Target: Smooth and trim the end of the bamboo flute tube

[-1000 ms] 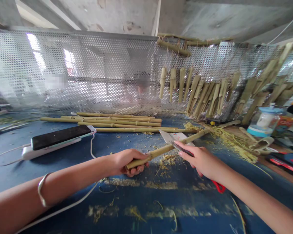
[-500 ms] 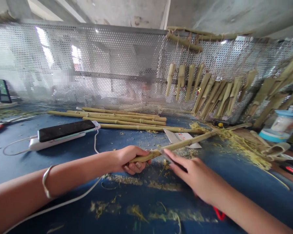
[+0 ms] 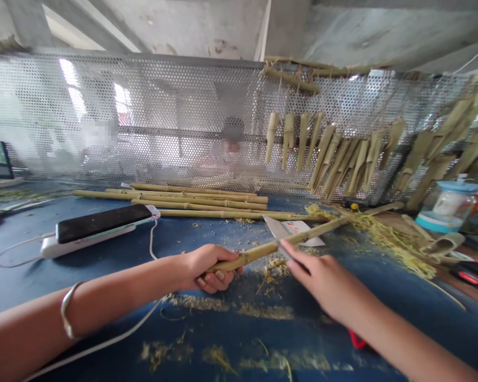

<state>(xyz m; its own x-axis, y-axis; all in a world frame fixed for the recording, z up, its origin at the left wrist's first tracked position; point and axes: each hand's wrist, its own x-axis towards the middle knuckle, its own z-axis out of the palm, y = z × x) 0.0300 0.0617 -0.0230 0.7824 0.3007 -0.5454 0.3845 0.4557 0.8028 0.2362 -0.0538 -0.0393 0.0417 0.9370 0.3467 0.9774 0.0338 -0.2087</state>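
My left hand is closed around the near end of a thin bamboo pole, which slants up and away to the right across the table. My right hand grips a knife, its blade against the pole a little beyond my left hand. Most of the knife's handle is hidden in my fingers. Pale shavings lie on the table under the pole. Behind it rests a white printed card, partly covered by the pole.
Several bamboo poles lie at the back. A black phone sits on a white power bank at left, its cable trailing under my arm. Bamboo pieces hang on the perforated screen. Right: shavings and a blue-lidded jar. A person shows behind the screen.
The knife has slid along the pole, away from my left hand. My left hand still holds the pole's near end. The view has tilted slightly upward.
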